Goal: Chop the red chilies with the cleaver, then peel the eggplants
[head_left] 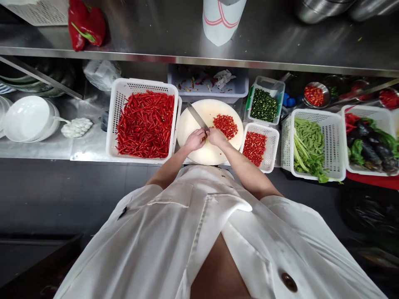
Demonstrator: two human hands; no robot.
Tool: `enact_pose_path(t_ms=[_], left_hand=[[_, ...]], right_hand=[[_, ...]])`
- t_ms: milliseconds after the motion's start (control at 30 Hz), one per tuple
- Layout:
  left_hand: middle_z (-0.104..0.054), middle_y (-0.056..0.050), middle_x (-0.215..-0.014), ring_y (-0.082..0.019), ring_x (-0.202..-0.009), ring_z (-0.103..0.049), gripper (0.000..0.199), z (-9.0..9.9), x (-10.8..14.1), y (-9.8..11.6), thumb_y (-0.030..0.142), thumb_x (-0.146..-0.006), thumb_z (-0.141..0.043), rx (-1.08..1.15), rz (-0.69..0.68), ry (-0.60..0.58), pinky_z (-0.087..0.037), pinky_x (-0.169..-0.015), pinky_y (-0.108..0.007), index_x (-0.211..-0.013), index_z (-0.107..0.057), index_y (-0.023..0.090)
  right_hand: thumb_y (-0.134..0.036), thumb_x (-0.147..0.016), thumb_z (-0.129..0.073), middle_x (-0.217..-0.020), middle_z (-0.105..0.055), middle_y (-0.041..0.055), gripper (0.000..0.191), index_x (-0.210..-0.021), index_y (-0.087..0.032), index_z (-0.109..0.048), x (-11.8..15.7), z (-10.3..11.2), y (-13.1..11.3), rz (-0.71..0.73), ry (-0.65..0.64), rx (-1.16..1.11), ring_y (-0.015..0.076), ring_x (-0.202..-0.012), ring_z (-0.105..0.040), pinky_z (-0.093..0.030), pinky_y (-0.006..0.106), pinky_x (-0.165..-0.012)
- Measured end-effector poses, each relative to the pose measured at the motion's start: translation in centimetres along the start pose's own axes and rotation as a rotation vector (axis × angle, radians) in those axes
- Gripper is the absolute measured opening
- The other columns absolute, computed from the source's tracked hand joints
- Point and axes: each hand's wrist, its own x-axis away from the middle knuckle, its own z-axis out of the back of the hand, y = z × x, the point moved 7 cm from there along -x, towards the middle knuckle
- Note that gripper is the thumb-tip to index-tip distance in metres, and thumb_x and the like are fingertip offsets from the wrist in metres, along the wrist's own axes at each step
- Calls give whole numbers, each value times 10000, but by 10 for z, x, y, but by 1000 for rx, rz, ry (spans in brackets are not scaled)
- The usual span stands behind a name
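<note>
On the round white cutting board (195, 155), my right hand (217, 137) is closed around the handle of a kitchen knife (198, 116), its broad blade pointing away to the upper left. My left hand (195, 140) rests beside it with fingers curled in. A little red and dark shows at its fingertips, but what they hold is mostly hidden. A pile of chopped red chilies (225, 126) lies on the board beyond my right hand. Left of the board, a white basket (109, 120) is full of whole red chilies (145, 124). More chopped chilies (254, 148) fill a small white basket (274, 151) at the right.
Behind the board sits a grey-blue tub (208, 96) with scraps. Chopped green chilies (263, 105) fill a clear container. Baskets of green beans (308, 137) and eggplants (368, 145) stand right; white bowls (28, 118) and garlic (76, 127) left. A metal shelf (156, 33) overhangs the back.
</note>
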Motion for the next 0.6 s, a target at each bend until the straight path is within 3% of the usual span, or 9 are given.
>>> enact_pose_path(t_ms=[167, 300, 467, 600], left_hand=[[-718, -131, -1212, -309, -1190, -637, 156, 2, 1, 5, 201, -987, -606, -2, 27, 28, -555, -1098, -475, -1064, -741, 209], [-726, -115, -1240, -303, -1230, -630, 173, 14, 11, 10, 188, -985, -608, 28, 30, 27, -536, -1143, -492, -1074, -750, 232], [-705, -106, -1287, -306, -1295, -607, 246, 33, 31, 1, 194, -994, -598, 45, 165, 103, -514, -1183, -494, -1187, -739, 252], [-689, -128, -1268, -324, -1276, -608, 251, 32, 39, -3, 180, -984, -590, 14, 245, 123, -533, -1153, -494, -1188, -724, 238]], right_hand=[[-362, -1161, -440, -1370, -753, 225, 429, -1367, -108, -717, -4, 2, 4, -7, 28, -7, 323, -1266, -723, -536, 343, -1027], [-333, -1160, -436, -1339, -770, 219, 415, -1325, -102, -739, -8, 9, 6, 26, 20, 20, 303, -1261, -726, -523, 318, -1031], [-403, -1169, -440, -1331, -777, 202, 433, -1342, -147, -742, 1, 9, 7, 61, 29, 39, 308, -1266, -723, -520, 326, -1041], [-380, -1160, -461, -1346, -772, 207, 422, -1391, -149, -728, 2, -1, 6, 52, 1, 24, 306, -1255, -729, -524, 331, -1033]])
